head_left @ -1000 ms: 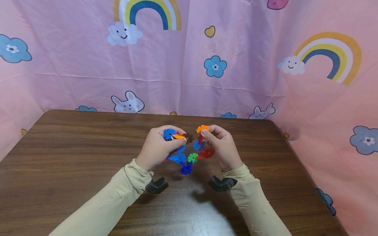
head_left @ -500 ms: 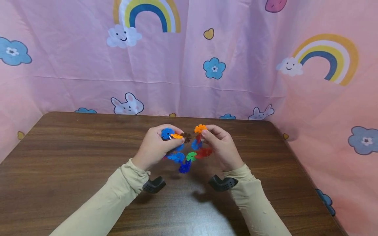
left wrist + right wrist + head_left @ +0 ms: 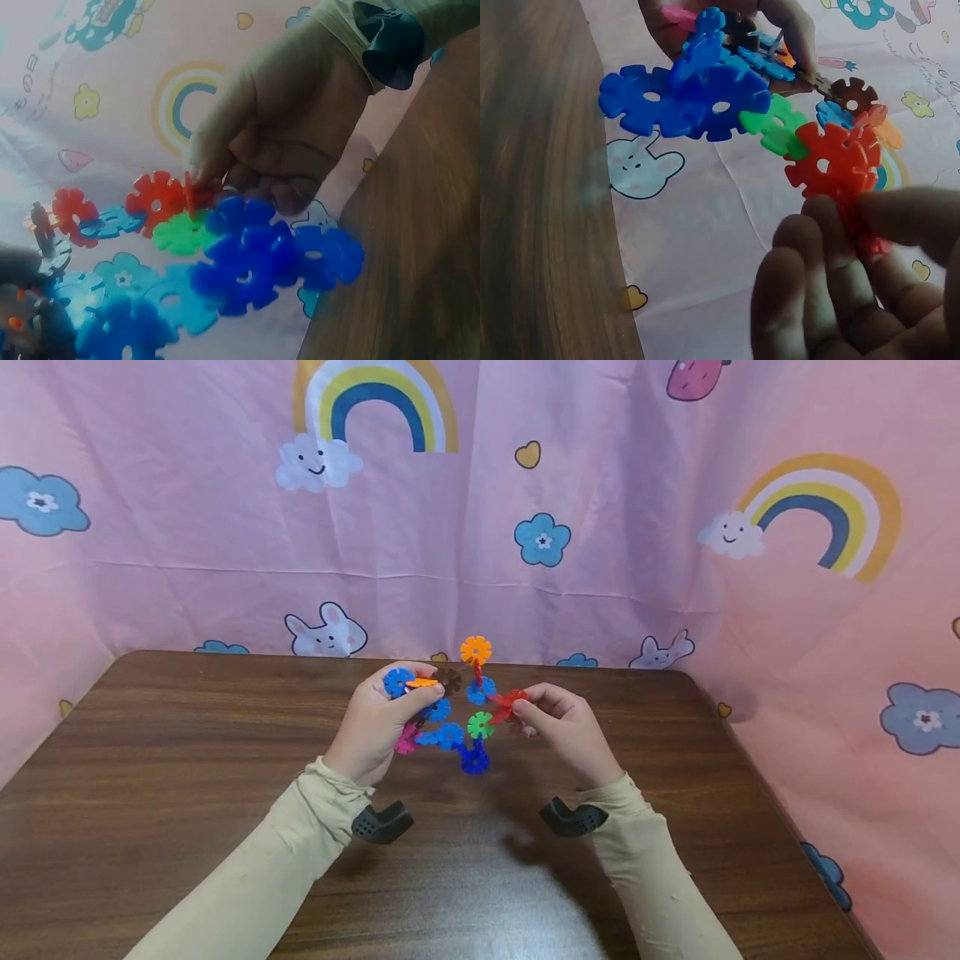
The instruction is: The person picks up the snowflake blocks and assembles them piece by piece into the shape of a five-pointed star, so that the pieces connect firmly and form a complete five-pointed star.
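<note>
A chain of joined plastic snowflake discs hangs over the table between both hands. My left hand (image 3: pixel 378 718) grips its left end, around a blue disc (image 3: pixel 397 682), an orange disc (image 3: pixel 422 683) and a brown disc (image 3: pixel 448 680). A pink disc (image 3: pixel 407 740) shows below those fingers. My right hand (image 3: pixel 566 727) pinches a red disc (image 3: pixel 514 702) between thumb and fingers. Next to that disc sits a green one (image 3: pixel 481 725), followed by dark blue discs (image 3: pixel 720 105) at the bottom. Another orange disc (image 3: pixel 476 651) stands up at the chain's free end.
The brown wooden table (image 3: pixel 225 827) spreads beneath the arms. A pink printed cloth (image 3: pixel 420 527) hangs behind it and along the right side. Each wrist carries a black device, one on the left (image 3: pixel 382 823) and one on the right (image 3: pixel 573 817).
My right hand has let go of the orange disc at the free end and moved down to pinch a red disc. My left hand has shifted left and slightly up, still gripping the chain.
</note>
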Demonstrator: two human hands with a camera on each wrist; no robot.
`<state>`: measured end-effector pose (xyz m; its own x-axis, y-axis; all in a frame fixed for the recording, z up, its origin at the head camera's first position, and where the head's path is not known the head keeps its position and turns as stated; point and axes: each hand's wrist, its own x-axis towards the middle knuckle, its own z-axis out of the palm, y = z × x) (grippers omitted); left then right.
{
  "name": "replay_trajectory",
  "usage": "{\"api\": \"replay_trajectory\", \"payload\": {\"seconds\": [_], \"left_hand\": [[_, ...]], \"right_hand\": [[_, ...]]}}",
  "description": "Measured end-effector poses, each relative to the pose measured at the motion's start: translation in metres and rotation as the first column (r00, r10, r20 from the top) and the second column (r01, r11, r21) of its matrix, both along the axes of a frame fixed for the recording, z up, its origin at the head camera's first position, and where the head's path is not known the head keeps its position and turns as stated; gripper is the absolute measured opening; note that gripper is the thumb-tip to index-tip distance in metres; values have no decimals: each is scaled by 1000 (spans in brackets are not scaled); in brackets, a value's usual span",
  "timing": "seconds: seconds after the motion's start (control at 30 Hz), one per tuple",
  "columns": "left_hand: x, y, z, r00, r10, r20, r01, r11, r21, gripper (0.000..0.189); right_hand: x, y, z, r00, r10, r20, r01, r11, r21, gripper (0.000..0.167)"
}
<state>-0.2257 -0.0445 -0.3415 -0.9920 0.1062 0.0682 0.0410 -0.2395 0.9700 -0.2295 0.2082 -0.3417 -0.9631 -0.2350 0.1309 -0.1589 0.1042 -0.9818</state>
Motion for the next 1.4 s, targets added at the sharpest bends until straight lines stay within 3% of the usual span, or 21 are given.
{"api": "replay_trajectory", "payload": {"seconds": [0.23, 0.37, 0.43, 0.53, 0.6, 0.67, 0.77, 1.0, 1.27, 1.4], "left_hand": [[-6, -13, -2, 985, -143, -100, 122, 974, -192, 38], [-10, -23, 0, 983, -141, -116, 106, 959, -263, 39], [-12, -28, 2, 983, -117, -142, 60, 934, -351, 35], [-13, -36, 5, 980, -87, -181, -14, 871, -492, 27], [-13, -42, 7, 977, -80, -199, -43, 834, -549, 21], [-13, -46, 10, 977, -83, -196, -46, 817, -575, 18], [-14, -50, 12, 980, -98, -175, -19, 823, -567, 19], [-15, -52, 12, 990, -72, -119, 7, 879, -477, 24], [-14, -54, 14, 992, -20, -122, -40, 882, -470, 26], [-14, -55, 13, 992, -14, -129, -50, 876, -480, 25]], "right_hand": [[-5, 2, -1, 999, -37, 23, 39, 994, -102, 17], [-8, 2, -1, 999, -36, 33, 39, 993, -111, 18], [-9, 2, -2, 999, -36, 35, 39, 993, -112, 18], [-10, 2, -2, 998, -38, 45, 44, 991, -127, 18], [-10, 3, -1, 998, -37, 59, 46, 988, -150, 14], [-10, 3, 0, 997, -31, 77, 45, 982, -185, 10], [-10, 3, 2, 994, -11, 106, 37, 970, -241, 9], [-13, 0, 2, 991, -18, 129, 53, 959, -278, 5], [-16, -3, 1, 992, -24, 123, 53, 969, -242, 11], [-19, -3, -5, 991, -57, 118, 77, 982, -175, 15]]}}
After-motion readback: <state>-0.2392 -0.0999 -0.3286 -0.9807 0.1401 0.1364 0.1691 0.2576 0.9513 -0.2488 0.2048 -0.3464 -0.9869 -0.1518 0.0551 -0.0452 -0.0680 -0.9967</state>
